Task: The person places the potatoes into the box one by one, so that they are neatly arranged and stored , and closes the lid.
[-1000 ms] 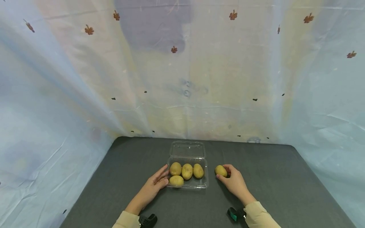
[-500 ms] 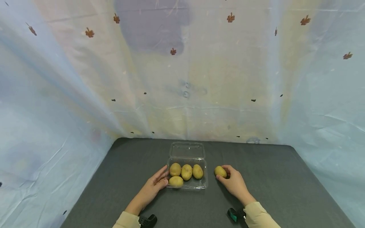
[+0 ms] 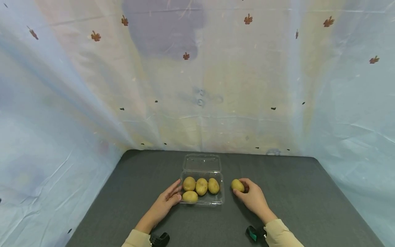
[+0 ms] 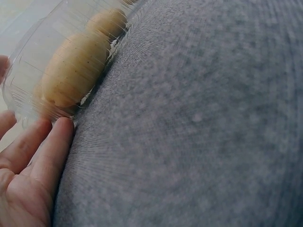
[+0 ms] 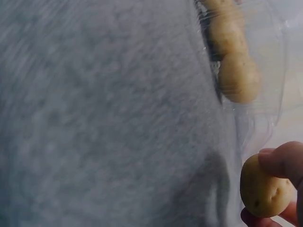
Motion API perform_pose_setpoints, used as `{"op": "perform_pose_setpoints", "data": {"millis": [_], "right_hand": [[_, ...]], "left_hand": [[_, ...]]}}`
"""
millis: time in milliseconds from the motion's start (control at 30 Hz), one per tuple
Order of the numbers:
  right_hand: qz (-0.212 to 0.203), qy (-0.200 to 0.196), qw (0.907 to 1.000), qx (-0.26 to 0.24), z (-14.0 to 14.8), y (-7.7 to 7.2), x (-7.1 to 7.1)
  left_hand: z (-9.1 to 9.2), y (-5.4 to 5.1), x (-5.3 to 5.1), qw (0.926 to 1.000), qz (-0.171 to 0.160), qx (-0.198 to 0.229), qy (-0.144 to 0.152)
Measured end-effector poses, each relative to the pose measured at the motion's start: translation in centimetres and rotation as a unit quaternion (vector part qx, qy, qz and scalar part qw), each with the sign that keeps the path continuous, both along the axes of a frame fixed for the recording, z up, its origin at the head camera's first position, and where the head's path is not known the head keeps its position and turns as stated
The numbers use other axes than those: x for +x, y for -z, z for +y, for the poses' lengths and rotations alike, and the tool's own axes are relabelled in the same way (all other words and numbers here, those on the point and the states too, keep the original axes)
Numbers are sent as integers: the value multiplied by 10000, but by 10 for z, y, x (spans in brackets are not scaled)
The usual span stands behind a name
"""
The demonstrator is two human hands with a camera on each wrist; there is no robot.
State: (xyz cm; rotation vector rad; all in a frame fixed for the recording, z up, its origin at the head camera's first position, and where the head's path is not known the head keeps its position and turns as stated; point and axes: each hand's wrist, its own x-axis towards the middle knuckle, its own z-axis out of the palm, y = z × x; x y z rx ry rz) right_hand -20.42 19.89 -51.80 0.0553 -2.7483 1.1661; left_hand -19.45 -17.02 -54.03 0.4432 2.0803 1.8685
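Note:
A clear plastic clamshell box stands on the table with its lid folded back. Several potatoes lie inside, three in a row at the back and one at the front left. My left hand rests against the box's left side, and its fairly straight fingers touch the clear wall. To the right of the box, my right hand pinches another potato between thumb and fingers. In the right wrist view part of that potato is hidden by the fingers.
Dark grey cloth covers the table. A patterned plastic sheet hangs behind the far edge and down both sides. Dark bands sit at both wrists, by pale sleeves.
My right hand has shifted very slightly left with the potato. The left hand and the box look still; the whole head view has drifted a little.

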Motion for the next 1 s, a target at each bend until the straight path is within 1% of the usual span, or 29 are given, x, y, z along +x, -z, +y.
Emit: {"op": "perform_pose_setpoints", "data": {"millis": [400, 633, 833, 1000], "right_hand": [[-30, -23, 9996, -273, -12, -18, 3], [158, -110, 9988, -453, -18, -26, 6], [303, -310, 9975, -550, -26, -30, 6], [363, -627, 9947, -725, -33, -30, 5]], "left_hand": [[1, -1, 0, 10000, -21, -35, -53], [1, 0, -1, 10000, -8, -15, -70], [2, 0, -1, 10000, 22, -28, -90], [2, 1, -1, 10000, 15, -22, -65]]}}
